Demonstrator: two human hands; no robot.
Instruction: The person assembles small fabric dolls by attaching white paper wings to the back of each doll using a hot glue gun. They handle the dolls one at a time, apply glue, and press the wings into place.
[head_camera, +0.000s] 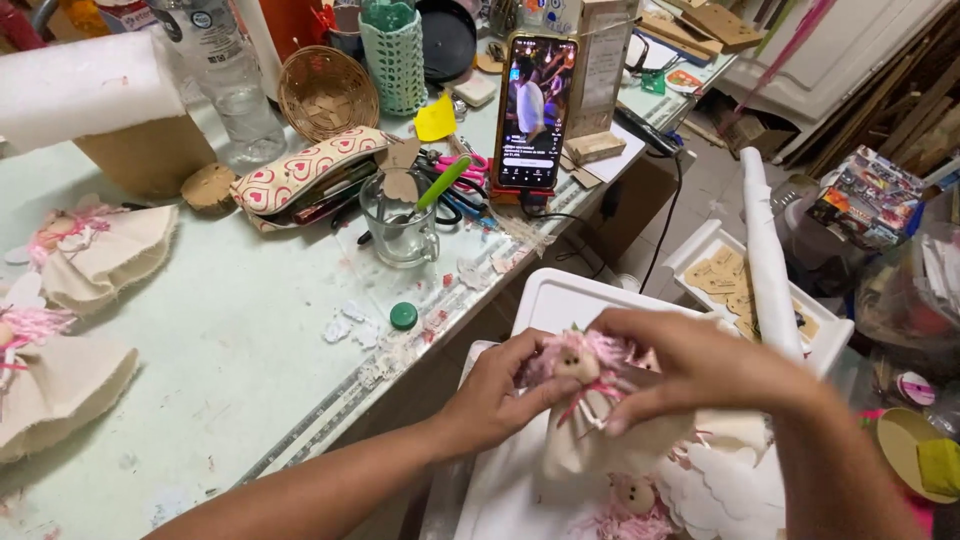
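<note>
While clutter crowds the pale counter (230, 340) at upper left, bare surface runs to its lower edge; both hands, left (495, 390) and right (690, 365), grip clamped on a pink-haired doll (585, 400).

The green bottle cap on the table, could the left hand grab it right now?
Probably not at once: the left hand is busy holding the pink-haired doll. The green bottle cap lies close by, though, with nothing in between.

Lots of little dolls

Four pink-haired dolls: one held (590, 400), one below it (630, 500), two on the table (95, 250) (50, 370). One phone (536, 110), one glass mug (400, 225), one green cap (403, 316).
</note>
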